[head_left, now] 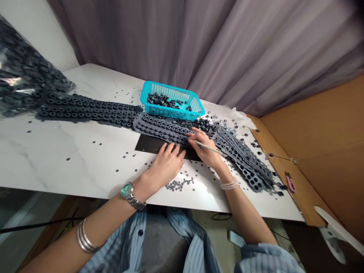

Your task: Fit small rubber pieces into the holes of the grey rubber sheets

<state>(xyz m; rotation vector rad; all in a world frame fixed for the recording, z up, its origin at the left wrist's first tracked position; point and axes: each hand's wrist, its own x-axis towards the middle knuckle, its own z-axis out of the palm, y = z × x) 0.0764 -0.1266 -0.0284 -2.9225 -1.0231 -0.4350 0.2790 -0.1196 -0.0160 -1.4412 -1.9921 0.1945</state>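
Note:
A thin, pale, stick-like tool (209, 147) is pinched in my right hand (206, 149), its tip over the right end of a dark grey rubber sheet with rows of round, holed parts (162, 128). The tip's exact contact point is hidden by my fingers. My left hand (167, 163) lies palm down with fingers spread, fingertips at the sheet's front edge and on a black mat (148, 145) beneath it. Small dark discs (174, 185) are scattered on the table in front of my hands. Behind the sheet stands a turquoise basket (173, 113) holding loose black parts.
More moulded sheets (91, 110) lie in a strip to the left, beside a clear bag (25, 72) full of black parts. Punched-out sheets (244, 159) are piled at the right. A pink-handled cutter (290, 182) rests on cardboard at the far right. A curtain (170, 38) hangs behind.

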